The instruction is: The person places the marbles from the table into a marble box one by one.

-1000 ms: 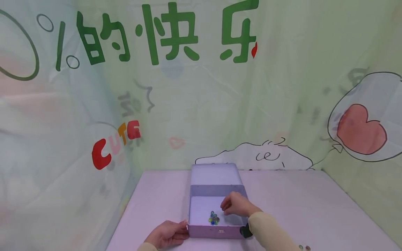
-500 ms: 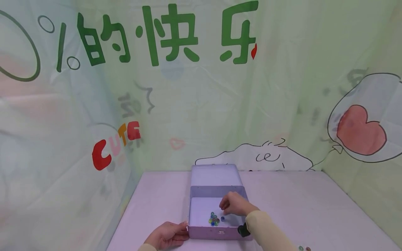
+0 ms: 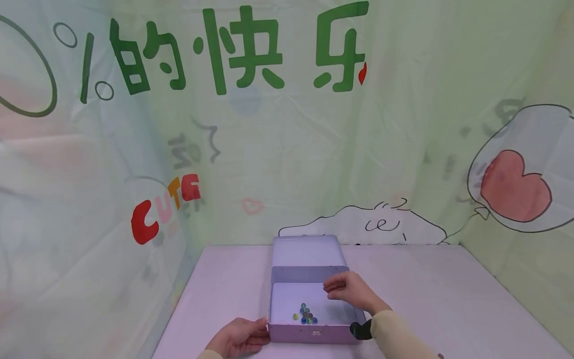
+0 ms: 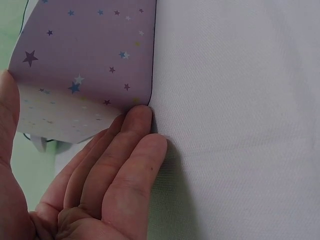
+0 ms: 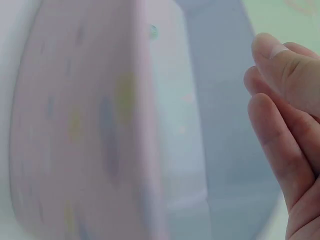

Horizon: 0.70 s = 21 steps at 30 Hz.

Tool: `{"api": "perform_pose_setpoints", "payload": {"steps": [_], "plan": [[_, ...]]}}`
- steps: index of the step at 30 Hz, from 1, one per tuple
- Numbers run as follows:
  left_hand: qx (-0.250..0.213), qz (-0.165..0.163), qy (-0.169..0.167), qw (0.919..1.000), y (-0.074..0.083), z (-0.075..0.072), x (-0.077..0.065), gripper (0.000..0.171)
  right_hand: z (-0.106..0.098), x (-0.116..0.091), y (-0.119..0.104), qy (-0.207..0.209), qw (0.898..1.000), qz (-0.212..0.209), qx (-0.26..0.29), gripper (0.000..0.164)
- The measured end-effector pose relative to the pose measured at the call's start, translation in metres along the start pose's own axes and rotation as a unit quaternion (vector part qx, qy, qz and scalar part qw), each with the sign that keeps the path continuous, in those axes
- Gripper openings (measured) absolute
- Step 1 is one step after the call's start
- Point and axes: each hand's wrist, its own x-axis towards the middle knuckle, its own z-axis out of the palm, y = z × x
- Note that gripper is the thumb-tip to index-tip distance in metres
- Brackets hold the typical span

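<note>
A purple tin box (image 3: pixel 287 333) with a star print stands on the table, its lid (image 3: pixel 308 250) swung back. Several glass marbles (image 3: pixel 307 314) lie clustered on its floor near the front, with a yellow marble (image 3: pixel 295 316) a little to the left. My left hand (image 3: pixel 239 336) holds the box at its front left corner. In the left wrist view its thumb is at the rim and its fingertips (image 4: pixel 137 117) meet the lower edge. Above the right part of the box is my right hand (image 3: pixel 351 290), fingers loosely bent and nothing visible between them.
A pale cloth covers the table (image 3: pixel 417 284). Printed curtains (image 3: pixel 287 149) rise at its back and sides. A small brown marble (image 3: pixel 441 356) shows at the bottom edge, right of the box. A black wrist device (image 3: pixel 360 330) overlaps the box's right front corner.
A dark blue marble has come out from my right hand and joined the cluster, while the yellow one has rolled left. My right hand has moved up and right. The left hand has stayed put.
</note>
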Motion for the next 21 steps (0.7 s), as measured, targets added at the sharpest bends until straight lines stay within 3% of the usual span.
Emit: {"api": "perform_pose_setpoints", "payload": {"steps": [7, 13, 21], "plan": [[0.009, 0.003, -0.001, 1.0000, 0.001, 0.001, 0.001, 0.056, -0.052, -0.047, 0.026, 0.079, 0.996, 0.037, 0.011, 0.036], [0.013, 0.011, -0.007, 0.9998, 0.000, -0.002, -0.001, 0.062, -0.096, -0.087, 0.038, 0.156, 0.983, 0.093, -0.016, 0.041], [0.007, 0.010, -0.011, 0.9999, -0.001, 0.000, -0.002, 0.062, -0.118, -0.116, 0.055, 0.155, 0.980, 0.123, -0.028, 0.044]]}}
